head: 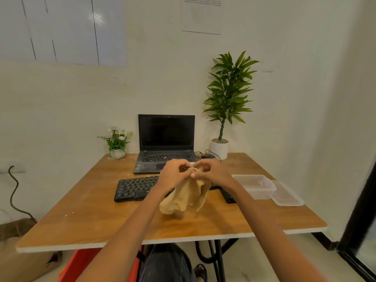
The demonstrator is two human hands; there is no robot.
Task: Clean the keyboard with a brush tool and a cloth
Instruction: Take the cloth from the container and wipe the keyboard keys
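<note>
A black keyboard (134, 188) lies across the middle of the wooden table (91, 218), partly hidden behind my arms. A tan cloth (186, 197) hangs above the table in front of it. My left hand (174, 175) and my right hand (211, 171) meet at the cloth's top edge and pinch it between fingers and thumbs. The cloth's lower end hangs down close to the tabletop. No brush tool is plainly visible.
An open black laptop (165, 143) stands behind the keyboard, with a mouse (207, 156) to its right. A clear plastic box (254, 186) and its lid (286, 195) sit at the right. A small flower pot (117, 152) and a tall potted plant (219, 148) stand at the back.
</note>
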